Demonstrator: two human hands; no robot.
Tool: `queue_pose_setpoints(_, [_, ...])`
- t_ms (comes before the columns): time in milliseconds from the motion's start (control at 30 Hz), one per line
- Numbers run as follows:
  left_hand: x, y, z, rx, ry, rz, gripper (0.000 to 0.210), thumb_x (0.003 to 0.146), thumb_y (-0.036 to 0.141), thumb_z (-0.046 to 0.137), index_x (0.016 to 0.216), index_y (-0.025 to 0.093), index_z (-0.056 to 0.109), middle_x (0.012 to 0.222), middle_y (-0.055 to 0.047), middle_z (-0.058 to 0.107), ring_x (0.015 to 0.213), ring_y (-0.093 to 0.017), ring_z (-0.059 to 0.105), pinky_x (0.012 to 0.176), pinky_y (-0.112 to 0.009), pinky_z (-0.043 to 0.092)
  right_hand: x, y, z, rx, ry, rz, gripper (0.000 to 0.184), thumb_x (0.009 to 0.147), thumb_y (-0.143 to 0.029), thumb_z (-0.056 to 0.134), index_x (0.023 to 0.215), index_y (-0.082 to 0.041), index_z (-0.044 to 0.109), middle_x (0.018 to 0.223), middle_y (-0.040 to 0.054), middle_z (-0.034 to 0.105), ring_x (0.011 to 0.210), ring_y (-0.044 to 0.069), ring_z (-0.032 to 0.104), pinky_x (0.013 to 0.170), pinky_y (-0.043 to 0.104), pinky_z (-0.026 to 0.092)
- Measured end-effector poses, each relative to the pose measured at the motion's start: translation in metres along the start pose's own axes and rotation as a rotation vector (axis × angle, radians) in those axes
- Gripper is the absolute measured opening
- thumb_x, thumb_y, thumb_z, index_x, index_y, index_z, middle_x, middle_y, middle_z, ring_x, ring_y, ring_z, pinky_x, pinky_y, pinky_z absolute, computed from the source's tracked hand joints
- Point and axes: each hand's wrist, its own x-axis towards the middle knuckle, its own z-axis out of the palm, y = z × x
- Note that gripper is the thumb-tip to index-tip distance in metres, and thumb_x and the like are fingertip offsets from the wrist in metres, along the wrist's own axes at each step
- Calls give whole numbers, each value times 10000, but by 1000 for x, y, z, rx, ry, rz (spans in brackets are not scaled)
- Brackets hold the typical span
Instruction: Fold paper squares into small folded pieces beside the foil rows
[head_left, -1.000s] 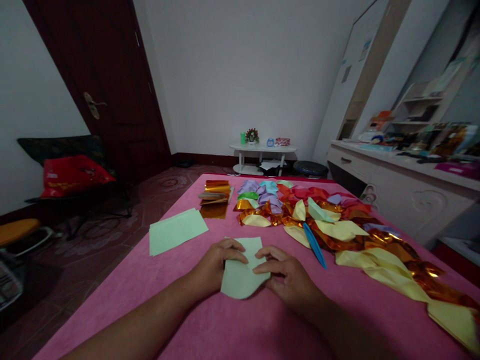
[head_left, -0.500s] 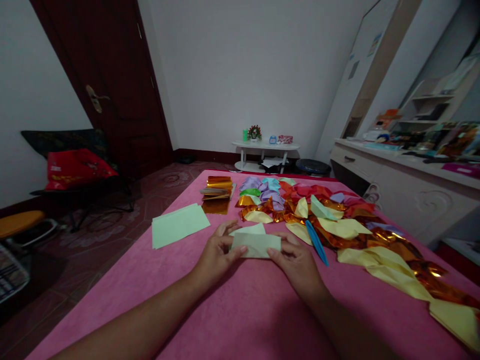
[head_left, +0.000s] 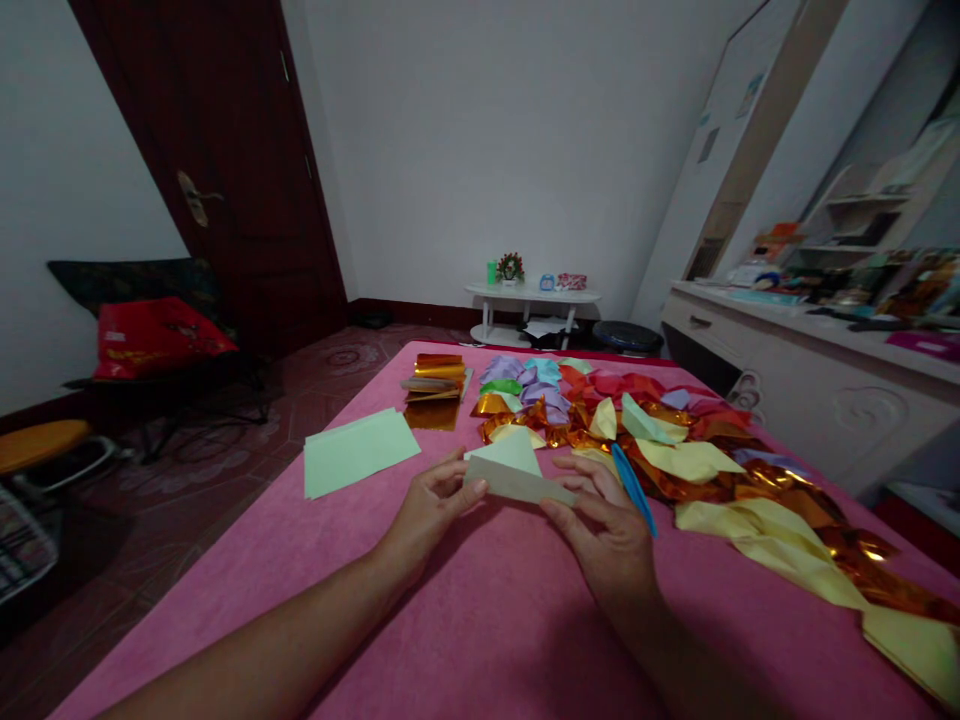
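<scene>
A pale green sheet of folding paper (head_left: 514,480) is held up between both hands just above the pink table cover. Its near part is a folded band, and a pointed flap rises behind it. My left hand (head_left: 427,505) pinches its left end, thumb on the near face. At the right end, my right hand (head_left: 600,515) grips the band's corner between thumb and fingers. Beyond my left hand lies a small stack of pale green sheets (head_left: 360,452). A blue pointed strip, perhaps folded paper (head_left: 634,488), lies close to my right hand.
A stack of gold foil sheets (head_left: 433,395) sits toward the far side of the pink-covered table (head_left: 450,620). Yellow, gold, red and purple folded papers (head_left: 697,460) spread along the right. A red bag (head_left: 161,338) rests on a chair at left; a white dresser (head_left: 817,370) stands at right.
The held paper's band has tilted, its right end now lower, and more of the pointed flap shows behind it. My right hand has turned slightly and its fingers have lifted.
</scene>
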Motion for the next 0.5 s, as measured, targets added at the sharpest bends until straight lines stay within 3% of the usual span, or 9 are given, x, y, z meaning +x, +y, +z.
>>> queue_pose_setpoints(100, [-3,-1,2,-83,-78,-26,327,777,366,671,995,123,701,1030,-127,690,936,-233,628,890,-363,463,1,-4,1,-2,-36,-36,110,788,-185,658,703,-214,723,1032,86,583,844,191,616,720,320,527])
queue_pose_setpoints(200, [-3,0,1,-8,-33,-2,277,757,355,690,884,111,722,937,-109,701,855,-208,619,799,-309,474,0,-5,2,7,-119,-20,109,802,-180,640,745,-209,729,1029,92,587,885,197,609,756,315,512])
queue_pose_setpoints(400, [-3,4,0,67,6,45,233,703,334,728,758,108,715,700,-36,646,616,-119,524,580,-211,417,0,-2,1,111,-228,169,258,866,-301,555,683,-181,692,1121,105,552,1017,223,551,859,312,456])
queue_pose_setpoints(500, [-4,5,3,35,-31,53,238,682,334,739,750,108,714,683,-30,635,597,-116,511,561,-207,406,1,-1,-1,157,-254,253,343,883,-364,509,631,-175,643,892,74,578,854,199,559,743,280,460])
